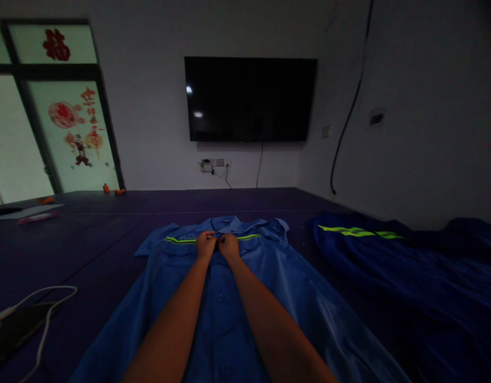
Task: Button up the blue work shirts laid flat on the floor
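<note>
A blue work shirt (265,287) with a yellow-green reflective stripe across the chest lies spread out before me, collar at the far end. My left hand (206,244) pinches the front placket at stripe height, fingers closed. Right beside it, my right hand (229,246) is also closed on the placket, the fingertips of both hands nearly meeting. Whatever small part sits between the fingertips is too dim to make out. Buttons (220,299) show on the placket nearer to me, between my forearms.
At the right lies a darker blue garment (389,266) with a reflective stripe. A white cable (49,314) and a dark flat object (24,330) rest at the near left of the purple surface (109,234). Small orange objects (106,188) stand at the far left edge.
</note>
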Action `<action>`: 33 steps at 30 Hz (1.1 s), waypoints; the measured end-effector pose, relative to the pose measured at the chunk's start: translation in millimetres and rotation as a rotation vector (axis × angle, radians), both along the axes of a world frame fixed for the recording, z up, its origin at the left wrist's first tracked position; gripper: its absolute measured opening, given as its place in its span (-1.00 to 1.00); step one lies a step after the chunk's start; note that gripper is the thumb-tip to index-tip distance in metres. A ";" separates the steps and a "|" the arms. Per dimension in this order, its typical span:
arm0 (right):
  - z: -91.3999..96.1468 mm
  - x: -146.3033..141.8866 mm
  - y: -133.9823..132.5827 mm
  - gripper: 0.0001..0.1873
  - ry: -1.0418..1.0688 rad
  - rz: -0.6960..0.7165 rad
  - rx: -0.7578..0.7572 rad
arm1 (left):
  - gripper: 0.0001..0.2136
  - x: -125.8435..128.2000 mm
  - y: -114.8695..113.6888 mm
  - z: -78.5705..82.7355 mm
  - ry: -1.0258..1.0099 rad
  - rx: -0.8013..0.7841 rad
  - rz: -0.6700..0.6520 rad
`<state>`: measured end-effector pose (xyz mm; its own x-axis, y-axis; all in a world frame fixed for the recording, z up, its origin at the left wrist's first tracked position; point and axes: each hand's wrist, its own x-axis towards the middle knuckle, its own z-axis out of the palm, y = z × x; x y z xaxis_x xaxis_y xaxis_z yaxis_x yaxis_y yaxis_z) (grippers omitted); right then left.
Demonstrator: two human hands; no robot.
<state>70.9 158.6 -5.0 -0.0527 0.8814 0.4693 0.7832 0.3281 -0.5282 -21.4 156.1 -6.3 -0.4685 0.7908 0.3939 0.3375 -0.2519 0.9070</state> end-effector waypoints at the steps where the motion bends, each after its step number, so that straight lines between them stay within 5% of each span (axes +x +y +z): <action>1: -0.1 -0.1 0.0 -0.80 -0.001 0.000 0.004 | -0.78 0.0 -0.4 0.4 -0.001 0.002 0.000; 33: 2.6 1.4 0.6 -0.75 0.087 -0.025 -0.038 | -0.72 5.2 -9.4 5.7 0.086 0.052 -0.039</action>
<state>72.3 159.2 -2.4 0.0096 0.8994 0.4371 0.7415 0.2869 -0.6065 -16.2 146.7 -0.6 -0.4006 0.7848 0.4728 0.4030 -0.3125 0.8602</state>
